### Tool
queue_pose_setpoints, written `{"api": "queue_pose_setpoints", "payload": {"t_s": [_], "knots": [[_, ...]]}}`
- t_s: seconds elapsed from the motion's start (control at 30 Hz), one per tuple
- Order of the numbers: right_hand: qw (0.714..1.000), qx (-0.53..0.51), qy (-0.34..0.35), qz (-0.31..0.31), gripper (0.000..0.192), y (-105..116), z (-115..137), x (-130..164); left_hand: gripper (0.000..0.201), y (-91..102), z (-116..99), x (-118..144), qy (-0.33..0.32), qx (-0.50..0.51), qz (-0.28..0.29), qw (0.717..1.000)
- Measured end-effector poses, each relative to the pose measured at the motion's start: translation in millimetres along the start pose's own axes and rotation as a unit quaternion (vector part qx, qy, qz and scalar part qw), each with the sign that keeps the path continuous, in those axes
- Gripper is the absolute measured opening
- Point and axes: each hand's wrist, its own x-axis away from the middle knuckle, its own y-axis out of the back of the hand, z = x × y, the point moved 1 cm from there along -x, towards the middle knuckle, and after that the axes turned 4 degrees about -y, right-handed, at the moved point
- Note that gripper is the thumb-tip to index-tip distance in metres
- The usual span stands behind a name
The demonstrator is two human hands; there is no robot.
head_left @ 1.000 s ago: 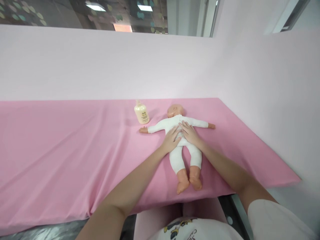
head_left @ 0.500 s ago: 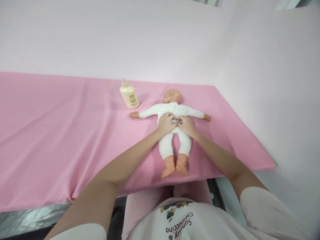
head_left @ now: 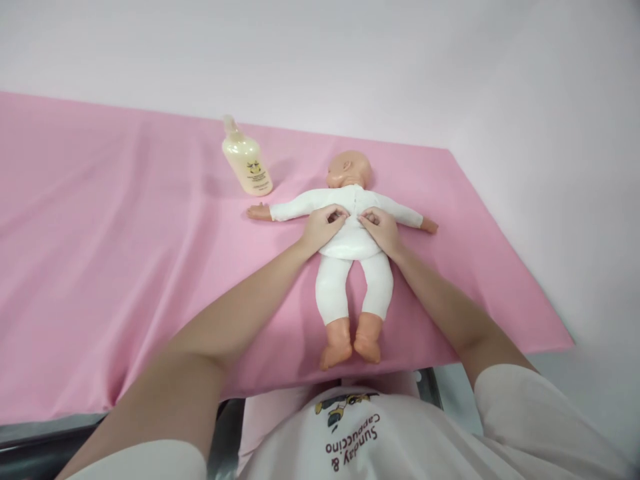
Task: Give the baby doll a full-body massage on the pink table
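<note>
We seem to be in a baby-care training room: a pink-draped worktop (head_left: 100,267), a practice doll (head_left: 353,247), a lotion bottle (head_left: 247,163) beside the doll's head, plain pale walls.

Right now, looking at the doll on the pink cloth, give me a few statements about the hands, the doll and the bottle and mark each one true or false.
1. Both hands, the left hand and the right hand, rest on the chest of the doll. True.
2. The doll lies face down. False: it lies on its back, arms spread wide.
3. The bottle stands upright on the cloth near the doll's head. True.
4. The left hand holds the bottle. False: the bottle stands apart from both hands, untouched.
5. The doll wears a blue suit. False: its suit is white, with bare feet showing.
</note>
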Motion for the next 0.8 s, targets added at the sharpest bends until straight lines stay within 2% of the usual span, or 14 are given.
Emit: {"api": "queue_pose_setpoints", "payload": {"t_s": [0.07,0.17,0.27,0.47,0.57,0.67,0.8], "knots": [[0.999,-0.009,0.025,-0.028,0.012,0,-5,1,0.017,4.0,5,-1,-0.018,0.007,0.009,1.000],[0.992,-0.012,0.099,-0.079,0.010,2,-10,-2,0.017,8.4,8,-2,-0.062,-0.023,0.000,0.998],[0.989,-0.017,0.126,-0.076,0.013,4,-14,-7,0.016,10.8,9,-2,-0.091,-0.074,-0.006,0.993],[0.997,-0.030,0.069,-0.011,0.032,5,-17,-11,0.036,12.0,14,-2,-0.051,-0.132,0.026,0.990],[0.998,-0.047,0.036,0.016,0.041,5,-16,-13,0.036,10.6,10,-1,-0.043,-0.132,0.035,0.990],[0.998,-0.050,0.008,0.047,0.039,6,-15,-14,0.030,9.5,5,-1,-0.038,-0.137,0.012,0.990],[0.998,-0.029,-0.003,0.062,0.027,8,-13,-16,0.027,8.4,3,-1,-0.018,-0.090,-0.017,0.996]]}}
